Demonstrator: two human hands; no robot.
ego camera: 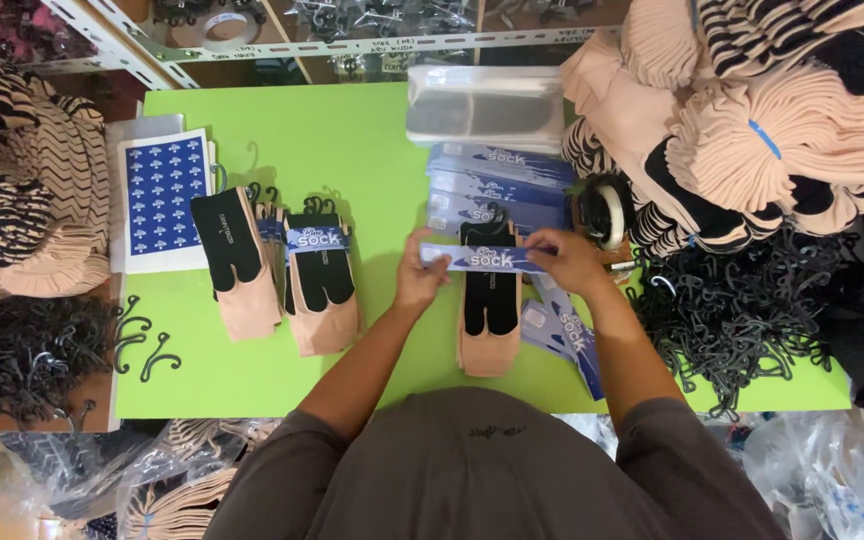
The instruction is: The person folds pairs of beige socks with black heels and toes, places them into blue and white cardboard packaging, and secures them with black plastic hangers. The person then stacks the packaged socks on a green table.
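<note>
Left hand (420,272) and right hand (564,258) pinched blue paper band (482,259) over unbanded sock pair (490,325). 1 banded pair (320,285) lay finished; spare bands (497,185) remained stacked.

A sock-packing workshop: sock bundles (752,120) are piling up around the green table (352,130), hooks (732,310) heaping at its right edge.

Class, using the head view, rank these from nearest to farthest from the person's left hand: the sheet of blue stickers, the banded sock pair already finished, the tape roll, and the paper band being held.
From the left hand:
1. Paper band, in its fingers.
2. Banded sock pair, just to its left.
3. Tape roll, across to the right, past the right hand.
4. Sticker sheet, far left of the green table.
</note>
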